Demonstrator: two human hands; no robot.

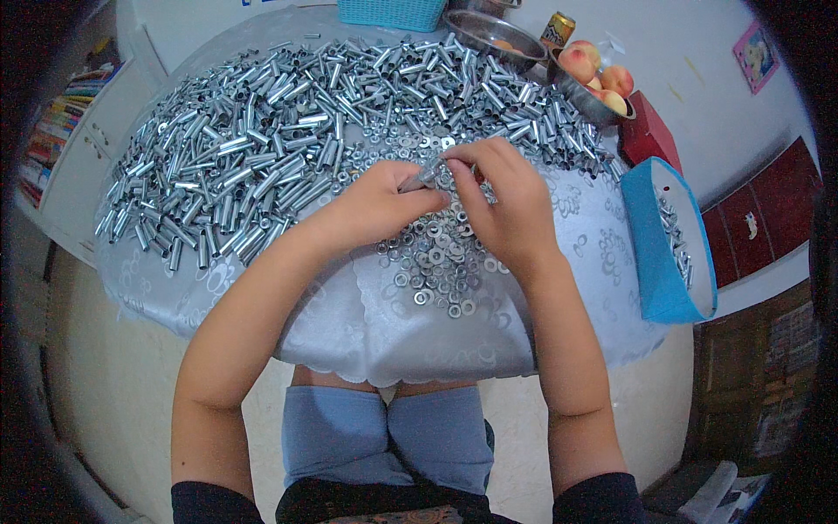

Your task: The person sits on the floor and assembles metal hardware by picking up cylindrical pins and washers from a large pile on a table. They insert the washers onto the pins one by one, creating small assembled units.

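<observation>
My left hand (pixel 377 203) pinches a short metal tube (pixel 421 178) at its lower end, above a heap of small metal washers (pixel 434 260) on the white tablecloth (pixel 375 323). My right hand (pixel 501 203) meets it from the right, its fingertips closed at the tube's upper end; whether a washer sits between those fingers is hidden. A large spread of shiny metal tubes (pixel 279 131) covers the table beyond and to the left of both hands.
A blue fabric bin (pixel 663 262) holding several tubes stands at the table's right edge. Behind it sit a red box (pixel 646 133), a metal bowl of peaches (pixel 594 79), another metal bowl (pixel 494 37), a can (pixel 557 30) and a teal basket (pixel 391 12).
</observation>
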